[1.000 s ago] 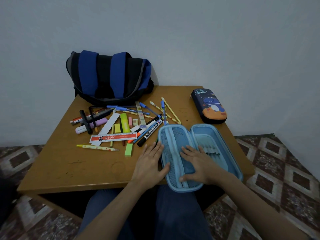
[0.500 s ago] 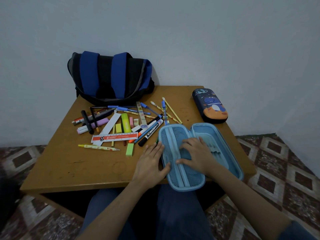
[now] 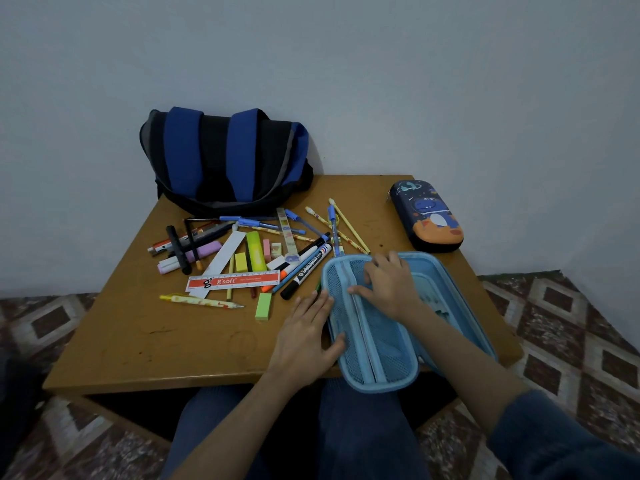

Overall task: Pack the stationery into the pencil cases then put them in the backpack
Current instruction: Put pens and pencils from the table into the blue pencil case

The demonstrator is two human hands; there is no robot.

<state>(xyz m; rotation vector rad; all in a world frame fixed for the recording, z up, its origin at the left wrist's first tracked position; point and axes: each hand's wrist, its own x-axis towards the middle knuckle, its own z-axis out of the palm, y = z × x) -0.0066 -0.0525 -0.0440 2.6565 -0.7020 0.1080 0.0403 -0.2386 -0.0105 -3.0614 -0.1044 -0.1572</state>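
Plain pale wall backs a small wooden table [image 3: 114, 344] standing on patterned floor tiles. Left hand [image 3: 306, 336] lies flat on the table top, fingers extended and released, grasping nothing; its thumb and fingertips touch the left rim of the open light-blue pencil case [image 3: 377, 355]. Right hand [image 3: 389, 284] rests inside the case, fingers loosely spread and bent, pressing on the mesh divider near the far end; it grips no item. The open case lies at the near right of the table, its near end overhanging the table edge above the person's lap; the left half carries a mesh pocket, the right half is largely covered by the right forearm. A second pencil case [image 3: 427, 216], dark blue with an orange lower part, lies zipped at the far right, well apart from both hands. Loose stationery is scattered left of the open case: a red ruler [image 3: 233, 281], a black marker [image 3: 306, 271] just beside the case's far left corner, a green eraser [image 3: 263, 306] near the left hand, a yellow highlighter [image 3: 254, 251], plus assorted pens and pencils. A blue-and-black backpack [image 3: 225, 161] sits at the far edge against the wall.
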